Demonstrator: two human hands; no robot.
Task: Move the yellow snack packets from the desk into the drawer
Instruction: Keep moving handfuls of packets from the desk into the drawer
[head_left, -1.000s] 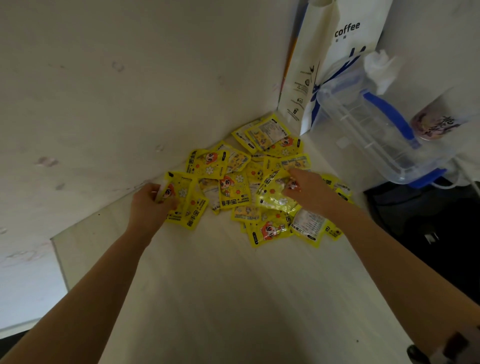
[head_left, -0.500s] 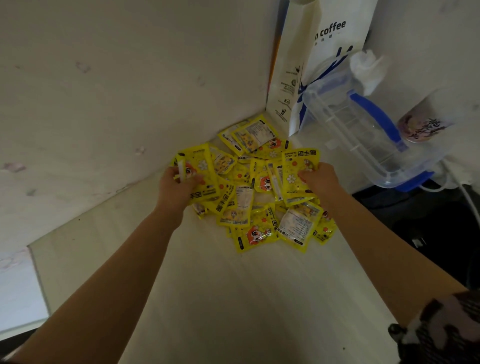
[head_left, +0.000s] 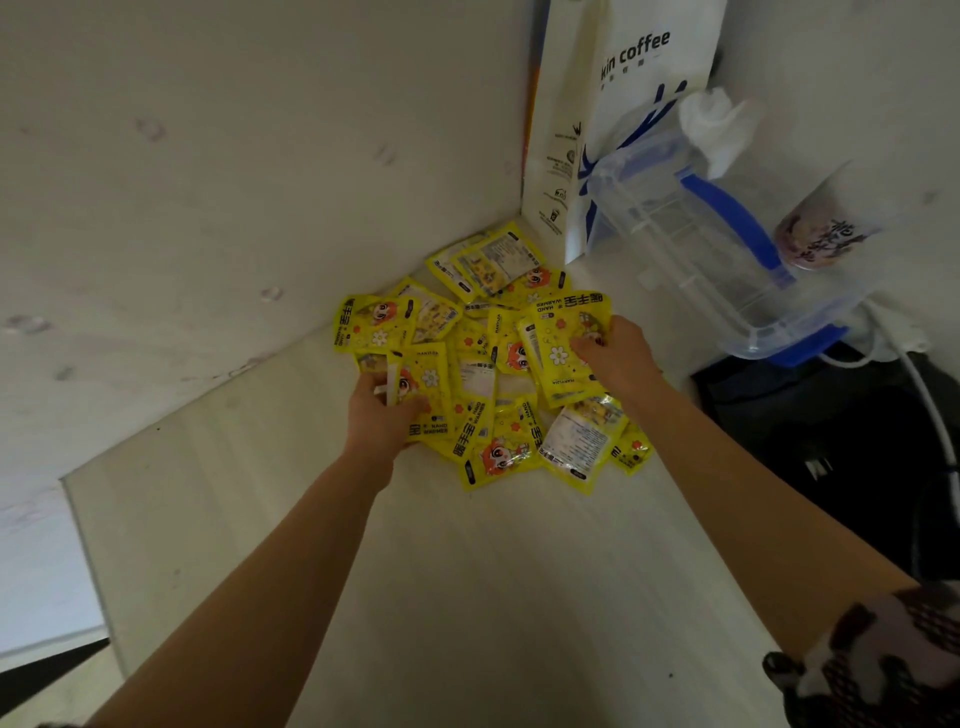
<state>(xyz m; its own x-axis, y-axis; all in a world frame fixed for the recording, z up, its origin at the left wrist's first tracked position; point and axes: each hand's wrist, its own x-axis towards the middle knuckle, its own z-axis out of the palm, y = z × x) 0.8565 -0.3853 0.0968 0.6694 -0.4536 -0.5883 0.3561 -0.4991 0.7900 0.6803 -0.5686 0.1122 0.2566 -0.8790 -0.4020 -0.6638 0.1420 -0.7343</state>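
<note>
**Gripping packets at both sides of the yellow pile**

Reaching in from the near edge, both hands work at the heap of yellow packets (head_left: 483, 395), which lies on the pale surface (head_left: 467, 597) in the corner where it meets the wall (head_left: 208, 182). The left hand (head_left: 382, 415) sits at the pile's left side, fingers and thumb curled round a packet with a red cartoon face and a white flower. The right hand (head_left: 618, 358) is at the pile's right side, pinching a large packet that stands tilted up above the rest, its printed face toward the camera. Other packets lie flat and overlapping between and beyond the two hands, some showing white label backs.

Behind the pile, a white paper bag (head_left: 623, 104) printed with "coffee" stands against the wall. Just right of the pile, a clear plastic box with blue clips (head_left: 727, 249) rests tilted, with a crumpled white tissue (head_left: 717, 124) above it and a cup with a printed label (head_left: 826, 228) to its right. No drawer is in view.
</note>
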